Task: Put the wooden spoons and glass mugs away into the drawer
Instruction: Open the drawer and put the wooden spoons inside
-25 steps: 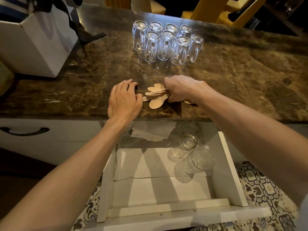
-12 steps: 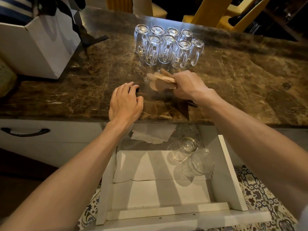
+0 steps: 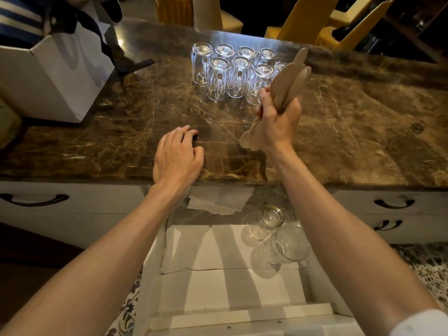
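Note:
My right hand [image 3: 278,122] grips a bundle of flat wooden spoons [image 3: 289,80], held nearly upright above the marble counter; the bundle's ends stick out above and below the fist. My left hand [image 3: 177,156] rests palm down on the counter near its front edge, fingers spread, holding nothing. Several glass mugs [image 3: 228,69] stand upside down in two rows at the back of the counter, partly hidden by the spoons. Below, the white drawer [image 3: 150,287] is pulled out, with two glass mugs [image 3: 276,234] lying on their sides in its right part.
A white cardboard box [image 3: 55,76] sits at the counter's left, a dark strap [image 3: 135,64] trailing from it. Crumpled white paper [image 3: 218,200] lies at the drawer's back. Shut drawers with dark handles [image 3: 34,200] flank the open one. Yellow chairs [image 3: 315,23] stand behind the counter.
My right hand lifted the spoon bundle off the counter, raised it and turned it from lying flat to nearly upright. My left hand stayed on the counter.

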Action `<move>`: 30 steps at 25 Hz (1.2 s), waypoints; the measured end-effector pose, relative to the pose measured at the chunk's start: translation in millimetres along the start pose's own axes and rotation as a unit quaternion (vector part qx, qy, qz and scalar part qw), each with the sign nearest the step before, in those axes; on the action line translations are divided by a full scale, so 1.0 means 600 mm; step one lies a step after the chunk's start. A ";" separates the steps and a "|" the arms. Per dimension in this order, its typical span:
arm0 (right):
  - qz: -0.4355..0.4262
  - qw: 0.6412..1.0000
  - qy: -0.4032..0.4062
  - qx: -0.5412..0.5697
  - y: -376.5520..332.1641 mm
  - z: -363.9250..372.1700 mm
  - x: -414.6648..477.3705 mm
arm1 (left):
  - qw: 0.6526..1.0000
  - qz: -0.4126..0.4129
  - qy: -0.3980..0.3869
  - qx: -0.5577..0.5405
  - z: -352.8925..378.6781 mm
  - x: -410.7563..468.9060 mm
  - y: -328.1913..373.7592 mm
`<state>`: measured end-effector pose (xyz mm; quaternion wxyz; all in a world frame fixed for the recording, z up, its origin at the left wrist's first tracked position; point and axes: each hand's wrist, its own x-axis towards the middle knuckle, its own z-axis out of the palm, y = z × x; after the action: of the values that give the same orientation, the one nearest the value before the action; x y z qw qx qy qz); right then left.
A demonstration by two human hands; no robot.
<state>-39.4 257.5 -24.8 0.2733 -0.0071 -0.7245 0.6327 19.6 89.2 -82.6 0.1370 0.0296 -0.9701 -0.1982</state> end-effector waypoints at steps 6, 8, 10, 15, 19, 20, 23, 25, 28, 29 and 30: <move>0.018 1.000 -0.013 -0.016 0.033 0.013 -0.034 | 1.000 -0.004 0.008 -0.004 0.002 0.002 0.000; 0.011 0.999 -0.026 -0.030 0.035 0.010 -0.036 | 1.000 -0.004 0.010 -0.004 0.002 0.002 0.001; 0.019 0.999 -0.029 -0.027 0.033 0.009 -0.034 | 1.000 -0.006 0.011 -0.003 0.001 0.002 0.001; 0.015 0.999 -0.041 -0.017 0.021 0.011 -0.033 | 1.000 -0.002 0.007 -0.005 -0.001 0.001 0.002; 0.000 1.000 -0.007 -0.013 0.006 0.018 -0.022 | 1.000 -0.004 0.004 -0.005 -0.002 -0.001 0.002; -0.002 1.000 0.002 -0.012 0.002 0.020 -0.023 | 1.000 -0.004 0.003 -0.004 -0.002 -0.001 0.001; 0.008 1.000 -0.011 -0.013 0.022 0.018 -0.028 | 1.000 -0.003 0.003 -0.003 -0.001 -0.001 0.001; 0.026 0.999 -0.023 -0.015 0.033 0.016 -0.030 | 1.000 -0.003 0.004 -0.003 -0.001 0.000 0.002; 0.015 1.000 -0.021 -0.001 0.033 0.018 -0.022 | 1.000 -0.003 0.005 -0.001 0.001 0.001 0.001; 0.009 1.000 -0.021 0.001 0.031 0.020 -0.021 | 1.000 -0.004 0.004 0.000 0.002 0.001 0.000; 0.012 1.000 -0.024 -0.002 0.031 0.022 -0.021 | 1.000 -0.004 0.005 0.000 0.002 0.002 -0.001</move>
<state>-40.1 244.6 -47.7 0.2484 -0.0008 -0.7319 0.6346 18.1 89.3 -83.5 0.1408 0.0349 -0.9693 -0.1985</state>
